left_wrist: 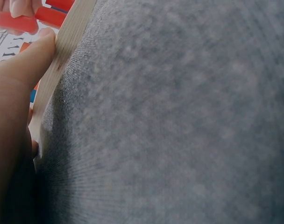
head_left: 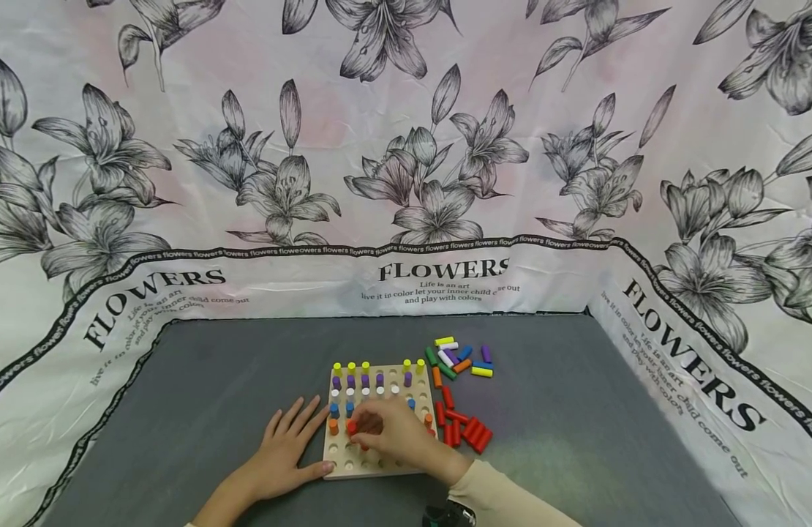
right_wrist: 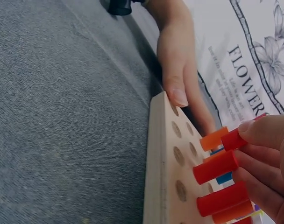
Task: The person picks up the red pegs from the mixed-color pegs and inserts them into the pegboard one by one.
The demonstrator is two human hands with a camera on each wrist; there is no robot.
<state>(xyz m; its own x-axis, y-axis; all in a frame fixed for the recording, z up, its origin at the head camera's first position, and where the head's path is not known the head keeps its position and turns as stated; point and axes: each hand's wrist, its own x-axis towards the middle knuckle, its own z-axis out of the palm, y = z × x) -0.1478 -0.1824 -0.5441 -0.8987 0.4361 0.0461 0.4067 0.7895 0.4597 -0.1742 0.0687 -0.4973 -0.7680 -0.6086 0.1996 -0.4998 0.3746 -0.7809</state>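
Observation:
A wooden pegboard (head_left: 380, 470) lies on the grey table with rows of coloured pegs standing in its holes. My left hand (head_left: 284, 452) rests beside it with fingers spread, its thumb touching the board's near left corner. Over the board, my right hand (head_left: 399, 432) pinches a red peg (right_wrist: 231, 140) between thumb and fingers, close above the holes at the left side. Another red peg (right_wrist: 216, 167) stands in the board right beside those fingers. An orange peg (head_left: 333, 427) stands in the left column. The right hand hides part of the middle and right rows.
Several loose red pegs (head_left: 475, 432) lie to the right of the board. Behind them is a mixed pile of pegs with a yellow peg (head_left: 482, 372) and a green peg (head_left: 448, 371). A flower-printed cloth (head_left: 439, 293) hangs around the table's back and sides.

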